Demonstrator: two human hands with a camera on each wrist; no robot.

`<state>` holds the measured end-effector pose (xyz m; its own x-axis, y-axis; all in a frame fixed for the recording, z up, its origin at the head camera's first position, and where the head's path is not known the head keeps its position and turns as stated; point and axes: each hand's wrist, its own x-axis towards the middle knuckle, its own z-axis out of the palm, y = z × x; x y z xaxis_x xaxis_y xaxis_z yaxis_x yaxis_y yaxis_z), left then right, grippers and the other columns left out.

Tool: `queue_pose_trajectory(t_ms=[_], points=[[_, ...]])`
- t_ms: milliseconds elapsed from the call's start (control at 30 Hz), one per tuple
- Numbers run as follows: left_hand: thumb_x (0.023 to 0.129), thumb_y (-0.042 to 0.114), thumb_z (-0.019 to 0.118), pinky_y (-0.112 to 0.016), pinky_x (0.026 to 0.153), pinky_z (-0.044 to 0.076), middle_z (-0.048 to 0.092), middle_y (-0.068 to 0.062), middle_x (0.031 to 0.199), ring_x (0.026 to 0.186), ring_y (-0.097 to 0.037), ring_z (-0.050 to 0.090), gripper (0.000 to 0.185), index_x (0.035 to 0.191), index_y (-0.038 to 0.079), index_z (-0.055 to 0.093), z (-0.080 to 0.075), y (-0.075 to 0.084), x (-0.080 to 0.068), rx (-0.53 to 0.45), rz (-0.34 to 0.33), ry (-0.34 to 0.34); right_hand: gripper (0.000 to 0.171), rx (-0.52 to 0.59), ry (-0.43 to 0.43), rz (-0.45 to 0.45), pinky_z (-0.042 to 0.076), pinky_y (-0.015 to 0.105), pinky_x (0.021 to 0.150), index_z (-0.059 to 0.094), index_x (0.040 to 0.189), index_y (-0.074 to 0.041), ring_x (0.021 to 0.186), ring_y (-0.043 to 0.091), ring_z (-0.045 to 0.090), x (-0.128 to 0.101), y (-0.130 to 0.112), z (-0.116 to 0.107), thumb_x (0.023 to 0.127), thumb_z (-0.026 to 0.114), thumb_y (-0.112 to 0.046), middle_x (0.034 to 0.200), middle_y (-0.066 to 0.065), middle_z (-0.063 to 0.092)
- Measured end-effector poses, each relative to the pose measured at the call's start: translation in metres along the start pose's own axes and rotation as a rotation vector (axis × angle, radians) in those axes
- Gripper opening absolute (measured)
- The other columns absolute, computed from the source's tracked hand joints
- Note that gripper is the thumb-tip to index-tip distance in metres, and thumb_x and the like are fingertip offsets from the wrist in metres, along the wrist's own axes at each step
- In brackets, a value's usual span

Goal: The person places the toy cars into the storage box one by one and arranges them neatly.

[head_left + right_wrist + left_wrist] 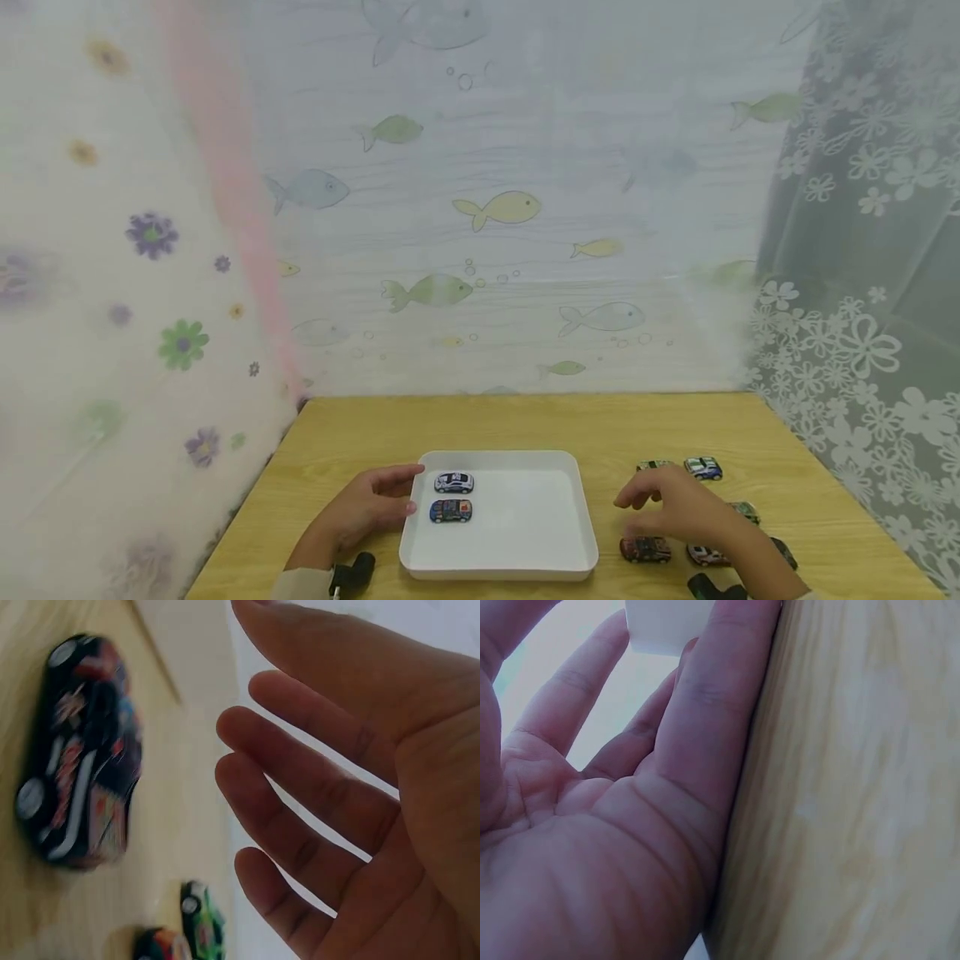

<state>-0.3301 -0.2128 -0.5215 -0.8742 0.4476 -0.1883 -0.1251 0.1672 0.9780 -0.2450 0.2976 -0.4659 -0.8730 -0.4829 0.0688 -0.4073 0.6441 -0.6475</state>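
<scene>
A white tray (525,533) lies on the wooden table, with a white toy car (454,482) and a blue and orange toy car (451,511) parked at its left side. My left hand (367,508) rests at the tray's left edge, fingertips touching the rim; its little-finger side lies along the table in the left wrist view. Right of the tray my right hand (675,504) hovers with loosely bent fingers and nothing in them. Under it and nearest is a dark red and black toy car (645,550), seen large in the right wrist view (82,754).
Around the right hand stand more toy cars: a white and blue one (703,467), a green one (745,512), a red and white one (707,556) and others partly hidden by the hand and forearm. Patterned curtains (510,333) hang behind the wooden table (360,425).
</scene>
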Motion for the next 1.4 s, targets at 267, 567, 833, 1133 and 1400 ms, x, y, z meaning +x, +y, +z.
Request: queue_pose_trajectory(t_ms=[267, 567, 833, 1133, 1400], points=[[0.085, 0.014, 0.085, -0.042, 0.097, 0.060, 0.048, -0.019, 0.158, 0.140, -0.031, 0.053, 0.072, 0.151, 0.014, 0.055, 0.001, 0.001, -0.001, -0.022, -0.007, 0.001, 0.037, 0.058, -0.092, 0.055, 0.058, 0.030, 0.078, 0.077, 0.112, -0.021, 0.097, 0.012, 0.068, -0.018, 0.010, -0.001, 0.080, 0.089, -0.034, 0.108, -0.006, 0.076], [0.086, 0.009, 0.084, -0.043, 0.096, 0.061, 0.050, -0.021, 0.155, 0.134, -0.029, 0.058, 0.071, 0.151, 0.012, 0.055, 0.004, 0.003, -0.003, -0.056, -0.001, -0.003, 0.030, 0.070, -0.145, 0.071, 0.058, 0.027, 0.077, 0.080, 0.102, -0.024, 0.096, 0.008, 0.068, -0.015, 0.016, 0.004, 0.075, 0.093, -0.024, 0.102, -0.011, 0.074], [0.087, 0.008, 0.083, -0.043, 0.096, 0.061, 0.051, -0.022, 0.154, 0.132, -0.029, 0.059, 0.071, 0.151, 0.010, 0.054, 0.003, 0.001, -0.002, -0.052, 0.021, -0.013, 0.025, 0.041, -0.145, 0.073, 0.056, 0.024, 0.071, 0.082, 0.095, -0.025, 0.088, 0.004, 0.066, -0.009, 0.015, 0.004, 0.073, 0.093, -0.021, 0.096, -0.012, 0.074], [0.085, 0.010, 0.084, -0.043, 0.096, 0.061, 0.052, -0.020, 0.154, 0.133, -0.028, 0.058, 0.070, 0.149, 0.013, 0.057, 0.004, 0.002, -0.002, -0.043, -0.007, 0.004, 0.025, 0.066, -0.160, 0.105, 0.057, 0.025, 0.065, 0.083, 0.092, -0.022, 0.079, 0.006, 0.069, 0.004, 0.015, 0.003, 0.070, 0.095, -0.015, 0.090, -0.010, 0.076], [0.085, 0.009, 0.084, -0.043, 0.096, 0.061, 0.052, -0.021, 0.153, 0.131, -0.027, 0.060, 0.070, 0.150, 0.010, 0.055, 0.003, 0.001, -0.002, -0.064, 0.003, -0.003, 0.024, 0.108, -0.167, 0.130, 0.058, 0.025, 0.064, 0.083, 0.091, -0.017, 0.078, 0.010, 0.070, 0.004, 0.013, 0.000, 0.071, 0.094, -0.013, 0.089, -0.004, 0.077]])
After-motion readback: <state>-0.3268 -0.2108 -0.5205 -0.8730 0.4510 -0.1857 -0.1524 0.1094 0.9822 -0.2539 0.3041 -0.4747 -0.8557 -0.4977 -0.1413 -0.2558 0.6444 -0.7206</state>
